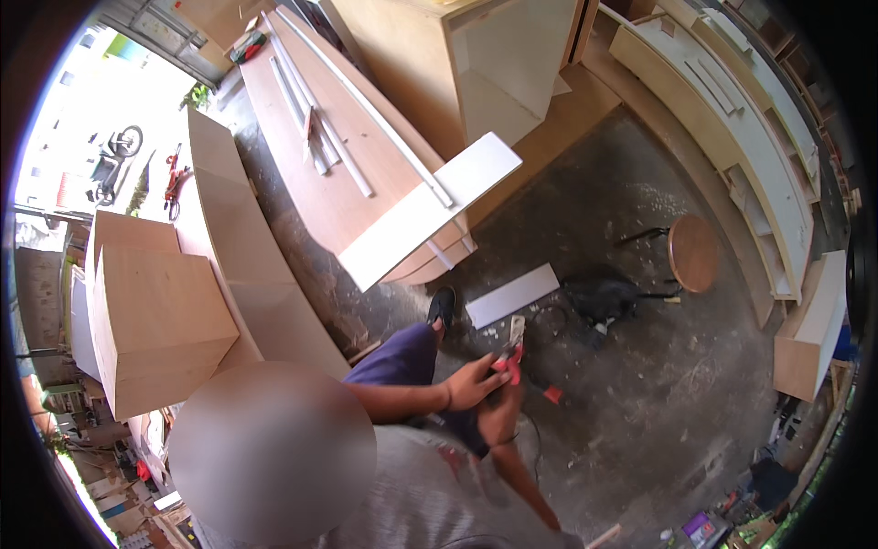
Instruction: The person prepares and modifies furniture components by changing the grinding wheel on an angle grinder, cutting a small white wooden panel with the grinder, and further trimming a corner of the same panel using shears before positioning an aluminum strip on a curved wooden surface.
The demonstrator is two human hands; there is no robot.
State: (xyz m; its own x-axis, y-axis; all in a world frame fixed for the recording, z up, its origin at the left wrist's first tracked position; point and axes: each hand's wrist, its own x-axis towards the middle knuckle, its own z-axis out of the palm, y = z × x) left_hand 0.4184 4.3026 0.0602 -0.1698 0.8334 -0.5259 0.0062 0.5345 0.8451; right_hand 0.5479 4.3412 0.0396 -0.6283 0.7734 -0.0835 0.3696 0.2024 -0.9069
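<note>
In front of my body, both hands meet at a red-handled tool (pixel 515 366) that looks like pliers; blur keeps its exact kind uncertain. A pale, light-coloured piece (pixel 518 327) shows at the tool's far end. My left hand (pixel 472 383) comes in from the left, its fingers closed over the handle area. Just below it, my right hand (pixel 499 417) is closed around the lower part of the handles, its fingers partly hidden and smeared by motion. A short white board (pixel 513 296) lies on the floor just beyond the tool.
A long wood-toned panel (pixel 315 188) bears white strips and a crosswise white board (pixel 430 210). On the floor are a black bag-like object (pixel 602 291) and a round wooden stool (pixel 692 253). Cabinet carcasses (pixel 165 320) stand left; a long shelf unit (pixel 722 119) curves along the right.
</note>
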